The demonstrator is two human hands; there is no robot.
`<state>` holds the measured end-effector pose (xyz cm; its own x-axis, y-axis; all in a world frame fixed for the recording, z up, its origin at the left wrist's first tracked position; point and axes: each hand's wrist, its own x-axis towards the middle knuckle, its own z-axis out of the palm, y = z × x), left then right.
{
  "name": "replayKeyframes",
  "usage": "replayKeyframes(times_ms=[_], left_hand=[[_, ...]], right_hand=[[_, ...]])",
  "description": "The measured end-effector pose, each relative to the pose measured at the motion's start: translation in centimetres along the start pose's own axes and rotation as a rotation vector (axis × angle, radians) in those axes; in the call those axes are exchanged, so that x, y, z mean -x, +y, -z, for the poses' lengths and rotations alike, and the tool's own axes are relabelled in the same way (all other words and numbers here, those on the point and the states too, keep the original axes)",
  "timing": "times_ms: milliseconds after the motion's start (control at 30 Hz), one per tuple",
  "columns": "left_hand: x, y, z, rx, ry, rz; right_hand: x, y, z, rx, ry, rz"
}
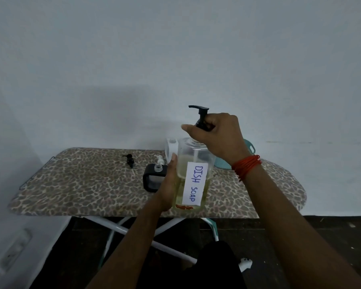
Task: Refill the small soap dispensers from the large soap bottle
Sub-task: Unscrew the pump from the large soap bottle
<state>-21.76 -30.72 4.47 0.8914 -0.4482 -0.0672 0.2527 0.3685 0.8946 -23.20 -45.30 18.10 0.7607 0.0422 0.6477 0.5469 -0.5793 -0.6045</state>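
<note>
A large clear bottle (193,161) with yellowish liquid and a white "DISH SOAP" label stands near the front edge of the ironing board (88,184). My left hand (168,184) holds the bottle's left side. Above it, my right hand (219,136) grips the black pump head (200,116) at the bottle's neck. Just left of the bottle is a small black dispenser (152,180) with an open clear neck and no pump. A loose black pump (129,160) lies farther left on the board. A small white pump (160,159) stands behind the black dispenser.
The board has a leopard-print cover and white crossed legs (121,228). A white container (171,147) and a teal basket (248,147) stand behind the bottle against the pale wall. The floor below is dark.
</note>
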Motion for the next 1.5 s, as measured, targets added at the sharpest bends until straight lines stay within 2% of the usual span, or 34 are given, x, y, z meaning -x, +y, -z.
replayKeyframes(times_ms=[133,200,267,333,433,533,600,667,767,800,833,900,1000,1133,1200,1333,1400,1500], left_hand=[[1.0,0.4,0.7,0.113,-0.051,0.063],[1.1,0.4,1.1,0.153,-0.063,0.056],[1.2,0.7,1.2,0.141,-0.040,0.025],[1.2,0.8,1.1,0.079,0.044,-0.076],[1.1,0.9,0.9,-0.114,0.240,-0.273],[0.8,0.8,0.9,-0.219,0.240,-0.377],[0.7,0.7,1.2,-0.181,0.229,-0.371],[0.9,0.9,1.5,-0.088,0.146,-0.272],[1.6,1.1,1.9,0.096,0.005,-0.102],[1.7,1.1,2.1,0.105,-0.007,-0.085],[1.7,1.1,2.2,0.099,-0.013,-0.081],[1.7,0.9,2.3,0.046,0.024,-0.133],[1.5,1.2,1.8,-0.133,0.211,-0.254],[1.1,1.0,1.1,-0.188,0.256,-0.317],[1.1,1.0,1.1,-0.147,0.230,-0.317],[1.6,1.0,1.7,-0.099,0.213,-0.271],[1.7,1.1,1.8,-0.155,0.236,-0.298],[1.7,1.0,1.7,-0.220,0.245,-0.355]], right_hand=[[-0.2,-0.9,0.2,-0.249,-0.200,0.006],[-0.3,-1.2,0.7,-0.408,-0.364,0.018],[-0.5,-1.2,1.2,-0.535,-0.429,0.002],[-0.4,-0.8,1.3,-0.518,-0.320,-0.038],[0.5,-0.7,-0.4,-0.361,-0.096,-0.099],[1.4,-1.8,-2.6,-0.177,0.074,-0.155],[1.5,-2.4,-3.4,-0.123,0.166,-0.168],[1.0,-2.3,-3.3,-0.192,0.104,-0.146],[0.4,-1.7,-2.0,-0.573,-0.273,-0.135],[0.3,-1.7,-1.5,-0.636,-0.359,-0.144],[0.2,-1.6,-1.3,-0.629,-0.375,-0.155],[0.3,-1.3,-1.6,-0.520,-0.226,-0.168],[1.0,-1.4,-3.0,-0.330,0.059,-0.208],[1.7,-2.1,-4.3,-0.155,0.161,-0.184],[1.3,-1.8,-4.2,-0.178,0.121,-0.173],[0.8,-0.9,-2.7,-0.577,-0.260,-0.167],[1.0,-0.5,-2.4,-0.599,-0.241,-0.208],[1.9,-0.4,-3.6,-0.434,-0.012,-0.233]])
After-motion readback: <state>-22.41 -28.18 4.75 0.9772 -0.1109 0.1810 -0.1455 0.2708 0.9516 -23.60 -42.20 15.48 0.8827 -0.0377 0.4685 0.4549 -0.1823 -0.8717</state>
